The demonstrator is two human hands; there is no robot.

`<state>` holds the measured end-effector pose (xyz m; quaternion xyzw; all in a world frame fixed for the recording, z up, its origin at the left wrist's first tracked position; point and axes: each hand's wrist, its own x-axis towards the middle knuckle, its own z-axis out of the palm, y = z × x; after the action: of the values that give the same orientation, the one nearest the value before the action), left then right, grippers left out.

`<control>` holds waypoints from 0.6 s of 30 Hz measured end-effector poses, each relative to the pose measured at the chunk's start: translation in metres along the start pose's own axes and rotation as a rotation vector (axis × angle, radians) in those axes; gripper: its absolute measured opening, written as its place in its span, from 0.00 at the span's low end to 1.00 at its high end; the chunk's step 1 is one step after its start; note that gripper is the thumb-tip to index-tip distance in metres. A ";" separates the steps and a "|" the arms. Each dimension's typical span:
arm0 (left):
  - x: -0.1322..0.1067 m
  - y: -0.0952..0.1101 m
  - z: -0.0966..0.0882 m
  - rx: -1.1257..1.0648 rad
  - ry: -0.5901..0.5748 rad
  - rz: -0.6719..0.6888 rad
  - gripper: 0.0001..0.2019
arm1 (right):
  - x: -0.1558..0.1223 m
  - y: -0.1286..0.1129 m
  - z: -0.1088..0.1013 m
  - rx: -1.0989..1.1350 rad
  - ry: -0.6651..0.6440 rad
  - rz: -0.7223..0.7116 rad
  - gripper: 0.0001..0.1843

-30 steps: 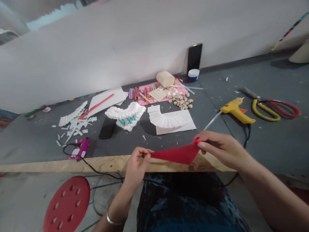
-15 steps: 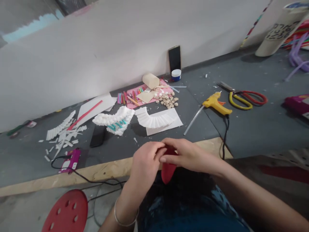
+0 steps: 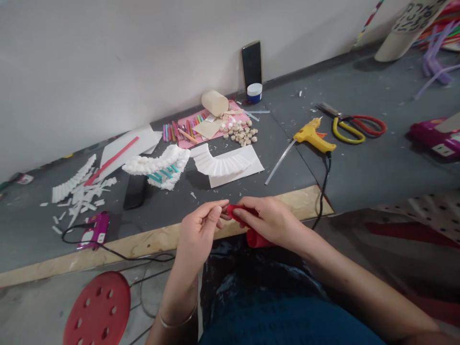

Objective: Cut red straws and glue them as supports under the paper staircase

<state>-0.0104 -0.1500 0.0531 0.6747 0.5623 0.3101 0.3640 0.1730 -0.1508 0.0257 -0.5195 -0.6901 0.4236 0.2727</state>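
My right hand (image 3: 269, 219) grips a curled red sheet (image 3: 258, 239) at the table's front edge. One end pokes out between thumb and fingers, and a rolled part hangs below the palm. Whether it is paper, felt or foam I cannot tell. Close by on the left, my left hand (image 3: 201, 226) has thumb and fingertips pinched together at the sheet's end. What sits in that pinch is too small to make out. Beyond the hands lie a pleated white strip (image 3: 223, 164) on a white card (image 3: 253, 167) and a fluffy white piece (image 3: 158, 165) with teal sticks.
A yellow glue gun (image 3: 312, 136) and scissors (image 3: 355, 127) lie to the right. Behind are pebbles (image 3: 242, 134), crayons (image 3: 185, 128) and a leaning phone (image 3: 252, 64). White scraps (image 3: 86, 191) lie left; a red stool (image 3: 97, 306) stands below.
My hands have moved apart, the left one going left. The red sheet's hanging end has swung up and right, under my right hand. The camera view has shifted slightly.
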 end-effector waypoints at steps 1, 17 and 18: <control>0.000 -0.002 0.000 -0.031 -0.007 -0.017 0.13 | 0.000 0.001 0.001 -0.041 0.025 -0.016 0.15; 0.005 -0.004 0.003 0.077 0.021 0.043 0.09 | 0.004 0.004 0.007 -0.466 0.181 -0.249 0.18; 0.005 -0.004 0.003 0.081 0.021 0.046 0.09 | 0.004 0.005 0.007 -0.469 0.190 -0.270 0.19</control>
<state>-0.0091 -0.1449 0.0487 0.6985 0.5623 0.3024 0.3232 0.1681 -0.1485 0.0173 -0.5089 -0.8037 0.1618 0.2624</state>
